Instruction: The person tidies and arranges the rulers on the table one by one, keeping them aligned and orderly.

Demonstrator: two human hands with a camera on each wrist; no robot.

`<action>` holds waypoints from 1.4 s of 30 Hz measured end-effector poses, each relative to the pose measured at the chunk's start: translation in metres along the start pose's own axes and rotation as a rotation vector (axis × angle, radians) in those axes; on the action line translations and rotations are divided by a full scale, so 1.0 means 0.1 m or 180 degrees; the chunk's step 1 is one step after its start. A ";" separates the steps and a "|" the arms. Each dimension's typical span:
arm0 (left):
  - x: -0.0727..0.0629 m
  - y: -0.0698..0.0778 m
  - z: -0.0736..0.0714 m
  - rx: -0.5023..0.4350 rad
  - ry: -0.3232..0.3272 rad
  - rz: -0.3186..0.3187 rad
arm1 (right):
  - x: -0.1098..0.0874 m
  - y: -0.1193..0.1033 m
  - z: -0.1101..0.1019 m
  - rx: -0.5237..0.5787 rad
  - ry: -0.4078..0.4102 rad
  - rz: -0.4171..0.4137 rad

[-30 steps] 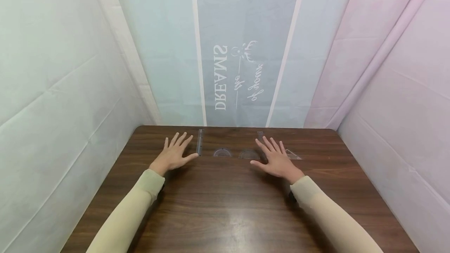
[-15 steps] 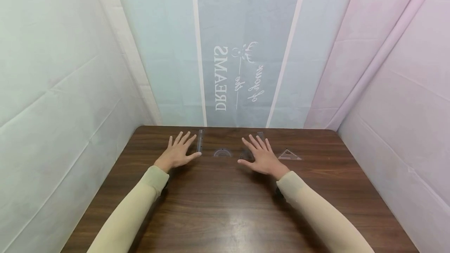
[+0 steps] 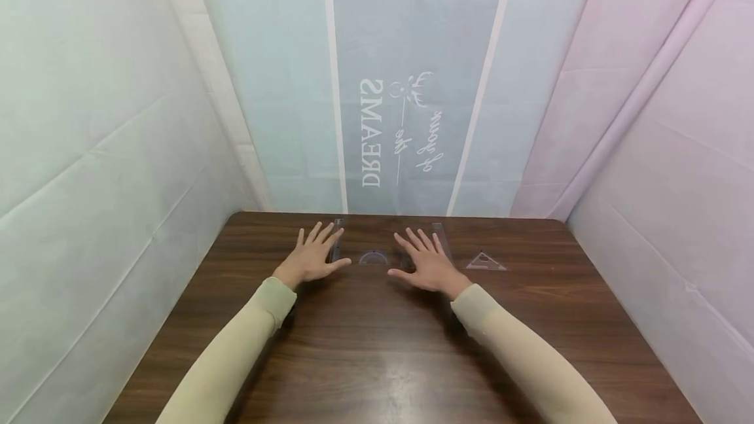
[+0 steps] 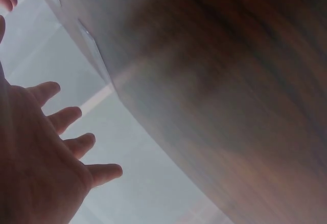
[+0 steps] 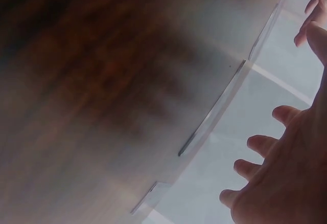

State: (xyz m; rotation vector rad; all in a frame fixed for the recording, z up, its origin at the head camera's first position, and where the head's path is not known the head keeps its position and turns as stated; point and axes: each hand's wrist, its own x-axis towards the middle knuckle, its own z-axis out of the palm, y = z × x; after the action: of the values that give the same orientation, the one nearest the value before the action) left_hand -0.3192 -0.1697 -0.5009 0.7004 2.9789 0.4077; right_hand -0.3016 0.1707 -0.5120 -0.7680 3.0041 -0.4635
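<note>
My left hand [image 3: 312, 262] is held over the table with straight, spread fingers and holds nothing. Beneath its fingertips lies a clear ruler [image 3: 338, 248], partly covered. A clear protractor [image 3: 374, 257] lies flat between the hands. My right hand [image 3: 431, 268], fingers spread and nothing in it, hovers over the table too, hiding most of a second clear piece. Another clear ruler [image 3: 442, 239] shows past its fingers, and a clear set square [image 3: 485, 262] lies to its right. Both wrist views show a gap between palm and tabletop: left hand [image 4: 46, 147], right hand [image 5: 286, 168].
The dark wood-grain table [image 3: 377, 339] ends at a far edge close behind the row of pieces. A pale blue cloth [image 3: 389, 31] with printed lettering hangs there. White cloth walls [image 3: 106, 149] stand at both sides.
Both hands have moved inward toward each other, the right one further. The set square has come fully into view; the left ruler is more covered. The pieces on the table stay put.
</note>
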 end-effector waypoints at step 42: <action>0.27 0.53 0.29 0.0469 -0.0201 0.0229 | 0.35 -0.24 0.14 -0.0185 -0.0471 -0.0195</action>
State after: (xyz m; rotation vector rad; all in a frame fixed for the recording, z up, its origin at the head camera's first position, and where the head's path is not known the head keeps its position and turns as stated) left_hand -0.3174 -0.1049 -0.5149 0.8195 2.9532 0.1671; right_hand -0.3204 0.1301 -0.5167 -0.8596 2.8754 -0.3066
